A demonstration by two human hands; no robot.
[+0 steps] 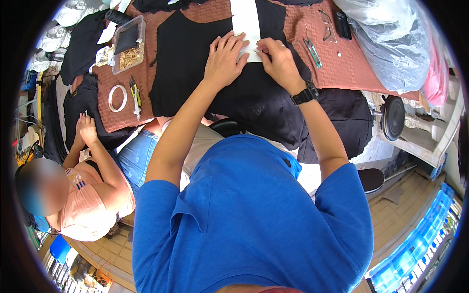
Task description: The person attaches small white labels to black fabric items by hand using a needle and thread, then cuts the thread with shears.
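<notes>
A black fabric piece [188, 44] lies spread on the table before me, with a white strip [245, 22] running over it from the far edge. My left hand [224, 59] rests flat, fingers apart, across the fabric and the strip's left edge. At the strip's near right corner my right hand [279, 61] is closed, its thumb and forefinger pinched together. Whatever sits in that pinch is too small to make out. More black cloth [264, 110] hangs over the table's near edge.
Thread snips [312, 52] and glasses [326, 27] lie to the right, by a large plastic-wrapped bundle [391, 44]. Leftward are a clear box [141, 53] with gold-coloured pieces, a white ring [117, 98] and pliers [133, 93]. A co-worker [97, 195] sits at left handling black cloth.
</notes>
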